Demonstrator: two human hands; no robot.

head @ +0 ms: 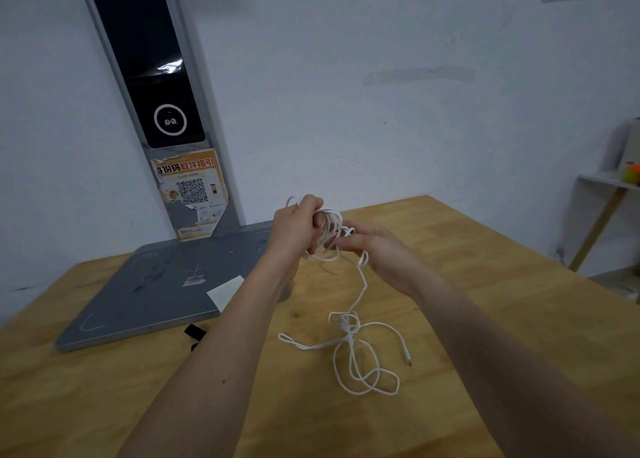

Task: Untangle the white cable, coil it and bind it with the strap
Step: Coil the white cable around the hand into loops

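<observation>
Wooden table [450, 250]; white cable [360, 350] half-coiled in left grip [298, 225], right grip [377, 253] on strands.

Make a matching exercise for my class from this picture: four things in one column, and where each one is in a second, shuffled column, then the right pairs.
Things
1. white cable
2. strap
3. orange notice
4. grey base plate

Places
A. stuck on the upright grey post
B. lying flat on the table's far left part
C. partly bunched in the left hand, the rest trailing in loops on the wooden table
D. on the table at the plate's near edge, partly hidden by the left forearm

Pairs: 1-C, 2-D, 3-A, 4-B
</observation>
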